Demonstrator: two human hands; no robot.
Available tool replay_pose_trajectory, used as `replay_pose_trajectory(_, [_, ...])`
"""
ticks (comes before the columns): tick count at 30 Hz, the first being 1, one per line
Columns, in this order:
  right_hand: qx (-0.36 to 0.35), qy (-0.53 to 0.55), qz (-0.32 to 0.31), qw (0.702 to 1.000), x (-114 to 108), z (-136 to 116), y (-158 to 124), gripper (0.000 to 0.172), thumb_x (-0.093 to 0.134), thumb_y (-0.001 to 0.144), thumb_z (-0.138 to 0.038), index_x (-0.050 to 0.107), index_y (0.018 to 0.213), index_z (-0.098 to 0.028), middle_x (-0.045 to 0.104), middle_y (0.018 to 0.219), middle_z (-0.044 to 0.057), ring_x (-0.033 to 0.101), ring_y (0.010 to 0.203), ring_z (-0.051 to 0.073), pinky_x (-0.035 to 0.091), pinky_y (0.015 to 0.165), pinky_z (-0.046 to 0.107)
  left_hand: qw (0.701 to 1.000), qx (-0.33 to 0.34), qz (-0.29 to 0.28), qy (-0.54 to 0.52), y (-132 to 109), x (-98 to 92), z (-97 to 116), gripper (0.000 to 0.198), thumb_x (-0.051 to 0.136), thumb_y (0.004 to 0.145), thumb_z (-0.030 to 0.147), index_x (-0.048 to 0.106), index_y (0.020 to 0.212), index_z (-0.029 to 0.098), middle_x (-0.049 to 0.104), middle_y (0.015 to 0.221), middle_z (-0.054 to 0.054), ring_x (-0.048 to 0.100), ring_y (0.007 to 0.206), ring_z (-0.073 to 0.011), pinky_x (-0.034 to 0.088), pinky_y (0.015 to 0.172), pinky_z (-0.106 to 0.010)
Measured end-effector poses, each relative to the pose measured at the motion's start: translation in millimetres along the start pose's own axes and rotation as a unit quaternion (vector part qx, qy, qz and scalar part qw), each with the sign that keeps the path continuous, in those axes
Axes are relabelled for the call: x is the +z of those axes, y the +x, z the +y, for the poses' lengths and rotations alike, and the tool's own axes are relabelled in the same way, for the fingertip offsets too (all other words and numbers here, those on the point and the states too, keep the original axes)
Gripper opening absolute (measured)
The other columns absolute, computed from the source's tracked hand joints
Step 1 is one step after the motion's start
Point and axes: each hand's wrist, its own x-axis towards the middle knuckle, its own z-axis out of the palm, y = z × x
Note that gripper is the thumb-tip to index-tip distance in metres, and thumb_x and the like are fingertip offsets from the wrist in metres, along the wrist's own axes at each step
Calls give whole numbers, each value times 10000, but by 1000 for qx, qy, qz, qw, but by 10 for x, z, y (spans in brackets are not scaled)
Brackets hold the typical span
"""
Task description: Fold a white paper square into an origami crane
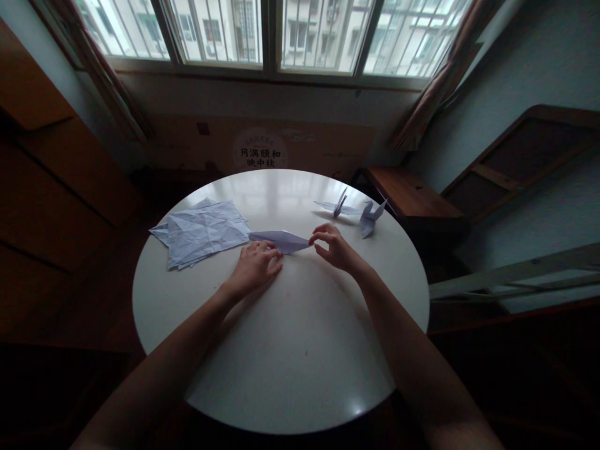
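**Both hands on a half-folded paper at the middle of the round table**

At the left of the frame, a loose stack of creased paper sheets (204, 232) lies on the white round table (300, 350), its near corner just beside my left hand. My left hand (255, 265) rests flat-ish on the tabletop, slightly left of centre, fingers curled and pressing down on the near left part of the folded paper (281, 240). That paper is a long, narrow, pointed shape lying across the middle of the frame, flat against the table, between my two hands. My right hand (334, 247), just right of centre, has thumb and fingertips pinched together on the paper's right tip. Further right and higher in the frame, two finished paper cranes stand on the table, well apart from my hands: one crane (340, 205) nearer the centre, the other crane (370, 219) close beside it, by the table's right edge.
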Motion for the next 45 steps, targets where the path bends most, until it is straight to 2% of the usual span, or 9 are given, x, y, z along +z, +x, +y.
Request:
replay_pose_trajectory(5, [-31, 30, 9, 999, 48, -27, 11, 296, 577, 803, -74, 737, 963, -265, 542, 1084, 78, 552, 1029, 220, 474, 941, 449, 1000, 1, -1, -2, 1, -3, 8, 291, 594, 881, 362, 686, 1127, 238, 612, 1246, -87, 531, 1153, -295, 385, 993, -478])
replay_pose_trajectory(8, [-16, 66, 7, 998, 59, -45, 19, 273, 593, 819, -134, 716, 1034, -245, 575, 1048, 79, 588, 970, 204, 500, 906, 420, 1000, 2, 1, -1, 1, -1, 5, 290, 595, 879, 363, 684, 1127, 241, 613, 1245, -85, 530, 1155, -297, 388, 991, -481])
replay_pose_trajectory(10, [28, 101, 7, 994, 77, -48, 27, 280, 604, 827, -192, 678, 1096, -208, 599, 1006, 82, 615, 870, 182, 533, 815, 373, 1000, 3, 2, 0, 2, 2, 2, 288, 600, 876, 362, 685, 1121, 239, 615, 1242, -87, 532, 1155, -300, 390, 987, -485])
replay_pose_trajectory(13, [127, 155, 16, 980, 132, -36, 41, 381, 642, 803, -278, 592, 1168, -179, 614, 920, 58, 618, 710, 147, 539, 660, 309, 1000, 4, 3, 1, 5, 10, -1, 284, 597, 879, 362, 689, 1116, 237, 615, 1243, -89, 534, 1154, -302, 393, 984, -491])
replay_pose_trajectory(16, [191, 194, 19, 962, 197, -17, 54, 391, 667, 769, -312, 563, 1119, -175, 614, 830, 27, 609, 649, 139, 514, 601, 279, 1000, 3, 3, 2, 6, 21, -3, 293, 599, 879, 362, 685, 1128, 234, 614, 1244, -90, 535, 1155, -302, 391, 989, -493])
replay_pose_trajectory(19, [217, 215, 15, 952, 241, -2, 64, 323, 665, 753, -297, 572, 1035, -170, 620, 768, 17, 602, 632, 139, 488, 576, 258, 1000, 2, 3, 0, 5, 26, -5, 297, 602, 877, 364, 684, 1130, 231, 612, 1247, -91, 534, 1154, -299, 387, 997, -490])
replay_pose_trajectory(33, [242, 188, 31, 951, 158, 45, 79, 215, 692, 708, -198, 655, 914, -153, 667, 698, 19, 604, 602, 129, 491, 602, 253, 1000, 2, 3, 1, 4, 22, -2, 297, 584, 883, 372, 683, 1128, 236, 609, 1246, -90, 530, 1151, -301, 390, 987, -491])
replay_pose_trajectory(39, [236, 177, 5, 956, 98, 47, 66, 217, 687, 731, -216, 692, 935, -140, 674, 681, 28, 616, 603, 142, 496, 594, 259, 1000, -1, 0, 2, -5, 12, 12, 296, 580, 886, 363, 677, 1140, 245, 604, 1258, -83, 530, 1157, -298, 388, 995, -491])
replay_pose_trajectory(45, [180, 173, 9, 968, 86, -65, 81, 314, 669, 806, -383, 716, 995, -137, 684, 914, 97, 651, 743, 164, 530, 662, 280, 999, 23, -6, -33, 13, 30, -9, 247, 594, 878, 347, 684, 1071, 223, 610, 1254, -91, 544, 1176, -282, 388, 1018, -477])
